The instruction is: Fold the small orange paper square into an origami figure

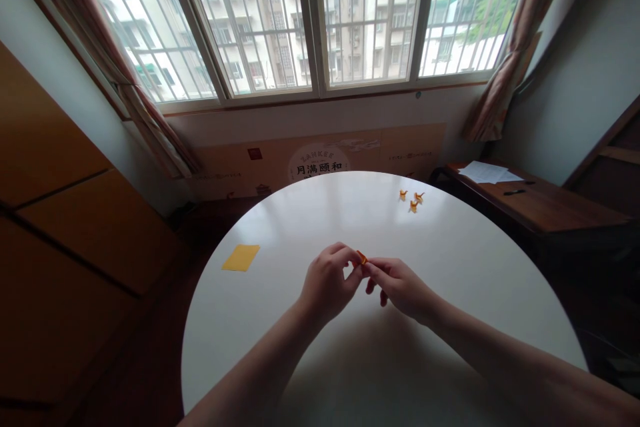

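Over the middle of a round white table (280,320), my left hand (327,283) and my right hand (400,287) meet. Both pinch a tiny orange folded paper piece (361,257) between their fingertips, held just above the tabletop. The fingers of both hands are curled and pressed together on it. A flat yellow paper sheet (241,257) lies on the table to the left of my hands. Three small orange folded paper figures (411,200) sit near the table's far right edge.
A dark wooden side desk (540,203) with white papers (487,172) and a black pen (514,192) stands at the right. A printed cardboard panel (320,160) leans under the barred window. Wooden cabinets (75,227) line the left side.
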`<state>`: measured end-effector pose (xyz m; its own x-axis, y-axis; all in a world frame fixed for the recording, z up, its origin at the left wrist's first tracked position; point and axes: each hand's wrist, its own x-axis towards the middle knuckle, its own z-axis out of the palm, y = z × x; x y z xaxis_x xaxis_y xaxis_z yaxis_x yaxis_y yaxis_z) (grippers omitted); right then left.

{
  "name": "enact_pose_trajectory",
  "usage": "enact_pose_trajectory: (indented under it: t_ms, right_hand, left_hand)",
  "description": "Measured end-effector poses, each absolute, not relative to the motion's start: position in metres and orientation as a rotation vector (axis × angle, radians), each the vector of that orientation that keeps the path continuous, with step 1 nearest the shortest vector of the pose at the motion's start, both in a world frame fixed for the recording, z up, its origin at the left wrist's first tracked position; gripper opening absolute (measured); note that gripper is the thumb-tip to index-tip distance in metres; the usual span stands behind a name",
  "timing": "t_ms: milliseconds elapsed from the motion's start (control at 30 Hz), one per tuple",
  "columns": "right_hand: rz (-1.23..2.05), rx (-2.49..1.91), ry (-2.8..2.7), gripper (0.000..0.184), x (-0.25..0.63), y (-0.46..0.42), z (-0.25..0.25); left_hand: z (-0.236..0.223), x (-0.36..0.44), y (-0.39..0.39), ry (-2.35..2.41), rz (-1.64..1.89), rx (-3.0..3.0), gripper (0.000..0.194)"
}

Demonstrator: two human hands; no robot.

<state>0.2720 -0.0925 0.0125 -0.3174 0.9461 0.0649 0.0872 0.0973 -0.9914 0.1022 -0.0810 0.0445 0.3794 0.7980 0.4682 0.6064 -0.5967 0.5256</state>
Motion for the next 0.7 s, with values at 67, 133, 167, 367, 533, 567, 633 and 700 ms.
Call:
enact_pose_trajectory:
  t_ms: [67, 133, 167, 367, 533, 567, 633, 700]
  right_hand:
    - [1.285, -1.081, -1.583, 0.038, 0.2727, -0.0927, 0.0121]
    - [1.206, -1.111, -1.635, 0.035, 0.2742, -0.093, 0.0124]
    - [1.157, -1.126, -1.666, 0.034, 0.2751, -0.0933, 0.0129]
    - [0.953, -1.151, -1.772, 0.03, 0.2787, -0.0951, 0.0184]
    - [1.14, -1.039, -1.669, 0.031, 0.2793, -0.0938, 0.0175]
    - [1.199, -1.001, -1.633, 0.031, 0.2796, -0.0934, 0.0175]
    - [1.302, -0.916, -1.566, 0.029, 0.2804, -0.0927, 0.0185]
    - [1.361, -0.841, -1.512, 0.028, 0.2811, -0.0926, 0.0203]
  left_hand:
    - [0.0449, 0.103, -0.082, 1.258, 1.024, 2.425, 0.01]
    - [0.0447, 0.1036, -0.0826, 1.275, 1.017, 2.479, 0.01]
    - [0.0443, 0.1038, -0.0827, 1.285, 1.011, 2.505, 0.011]
    - [0.042, 0.1018, -0.0822, 1.266, 1.021, 2.635, 0.013]
    - [0.0435, 0.097, -0.0804, 1.091, 1.114, 2.653, 0.021]
    - [0.044, 0.0962, -0.08, 1.066, 1.136, 2.627, 0.022]
    - [0.0455, 0.0949, -0.0794, 1.027, 1.186, 2.538, 0.023]
    - [0.0475, 0.0945, -0.0792, 1.013, 1.229, 2.427, 0.019]
